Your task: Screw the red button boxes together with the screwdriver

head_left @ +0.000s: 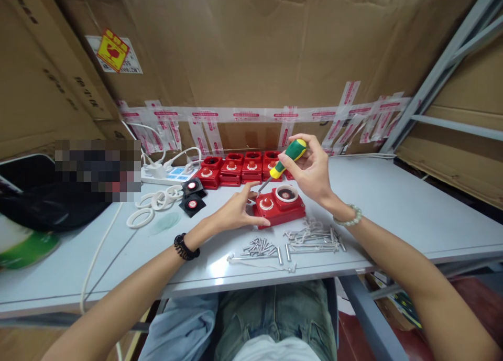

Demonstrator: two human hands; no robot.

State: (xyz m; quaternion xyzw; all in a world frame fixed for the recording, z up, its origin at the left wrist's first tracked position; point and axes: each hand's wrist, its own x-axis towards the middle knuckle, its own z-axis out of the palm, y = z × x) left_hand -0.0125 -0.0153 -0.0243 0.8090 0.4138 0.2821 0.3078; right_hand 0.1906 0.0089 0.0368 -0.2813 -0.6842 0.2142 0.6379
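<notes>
A red plastic box [283, 210] with a red button and a white-ringed round opening lies on the grey table [412, 209] in front of me. My left hand [238, 211] rests against its left side, fingers curled around the edge, holding it. My right hand [310, 170] is closed on a screwdriver [286, 159] with a green and yellow handle; its metal tip points down-left at the box's top left corner, close to my left fingertips.
Several more red boxes [239, 168] line the back of the table. White rings [157, 201], two black squares [192, 196] and a white power strip [165, 173] lie left. Screws [259, 245] and metal clips [312, 238] lie near the front edge. Cardboard stands behind.
</notes>
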